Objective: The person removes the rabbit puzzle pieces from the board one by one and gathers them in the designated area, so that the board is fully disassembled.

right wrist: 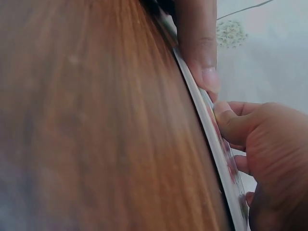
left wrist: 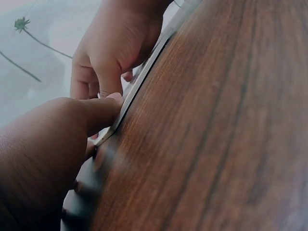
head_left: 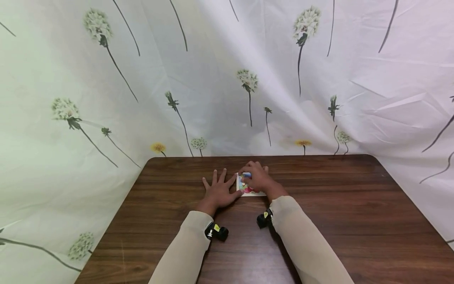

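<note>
A small flat board (head_left: pixel 263 194) with a white border and a colourful picture lies on the brown table. My left hand (head_left: pixel 220 194) is spread flat at its left side, thumb on the near left corner and index fingertip by the far left corner. Over the board, my right hand (head_left: pixel 260 178) has bent fingers, with thumb and index finger around a small blue piece (head_left: pixel 247 174). The right wrist view shows the right hand (right wrist: pixel 279 144) low over the board's pale edge (right wrist: pixel 208 120), its thumb beside the left thumb; the piece is not distinct there.
The wood-grain table (head_left: pixel 337 221) extends on both sides and in front of the board. Behind it hangs a pale cloth (head_left: pixel 213 79) printed with dandelions, meeting the table's far edge. Black wrist cameras sit on both sleeves.
</note>
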### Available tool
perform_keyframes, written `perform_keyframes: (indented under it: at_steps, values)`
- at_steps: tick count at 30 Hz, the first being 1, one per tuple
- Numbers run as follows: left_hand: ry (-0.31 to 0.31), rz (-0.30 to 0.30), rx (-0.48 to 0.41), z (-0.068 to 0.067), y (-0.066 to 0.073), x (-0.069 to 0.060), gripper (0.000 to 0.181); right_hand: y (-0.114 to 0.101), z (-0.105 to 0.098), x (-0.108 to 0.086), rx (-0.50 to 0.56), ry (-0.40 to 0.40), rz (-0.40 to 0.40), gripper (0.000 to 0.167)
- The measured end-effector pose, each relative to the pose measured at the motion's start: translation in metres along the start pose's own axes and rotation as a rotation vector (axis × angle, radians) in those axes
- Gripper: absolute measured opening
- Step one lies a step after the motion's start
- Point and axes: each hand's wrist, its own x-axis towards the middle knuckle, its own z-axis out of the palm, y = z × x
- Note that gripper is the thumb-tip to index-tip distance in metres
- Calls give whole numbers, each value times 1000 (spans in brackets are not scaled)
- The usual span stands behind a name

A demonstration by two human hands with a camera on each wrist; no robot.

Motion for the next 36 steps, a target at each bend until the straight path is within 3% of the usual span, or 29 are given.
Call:
perform_keyframes:
  at_steps: [13,29,36]
  values:
    - [9,9,3,2,-1,0,78,-2,-9,10,-3,-90,42,20]
    - [9,6,8,3,-3,1,79,-2,-8,10,16,-90,62,19]
    - [9,3,9,5,-3,3,79,-5,-9,12,-10,-113,71,9]
